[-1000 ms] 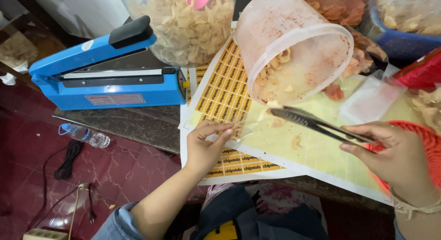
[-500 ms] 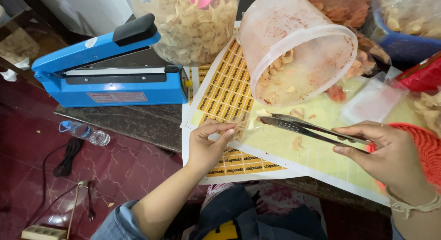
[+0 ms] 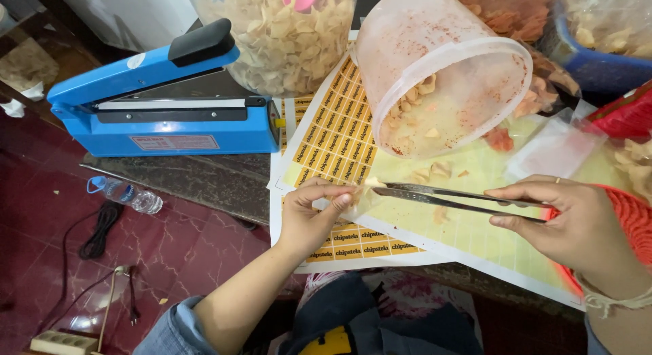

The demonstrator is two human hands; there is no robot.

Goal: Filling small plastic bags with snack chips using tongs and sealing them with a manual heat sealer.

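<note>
My left hand [image 3: 307, 218] pinches the open mouth of a small clear plastic bag [image 3: 358, 197] over a sheet of yellow stickers [image 3: 334, 139]. My right hand [image 3: 578, 222] grips long metal tongs [image 3: 456, 196], held level and pointing left. Their tips hold a pale chip right at the bag's mouth, almost touching my left fingers. Behind the tongs a clear plastic tub [image 3: 441, 73] lies tilted on its side, dusted with red powder, with some chips inside. A few loose chips [image 3: 435, 170] lie on the sheet below its rim.
A blue heat sealer [image 3: 157, 105] stands at the left of the table. A big clear bag of pale chips [image 3: 285, 36] sits behind it. At the right are a blue bowl [image 3: 598, 64], small clear bags [image 3: 551, 148] and a red basket [image 3: 633, 222]. A water bottle [image 3: 126, 195] and black cable [image 3: 100, 234] lie on the floor.
The tongs have swung left and a little down, from the tub's mouth to the bag's opening, carrying a chip. My left hand has stayed on the bag.
</note>
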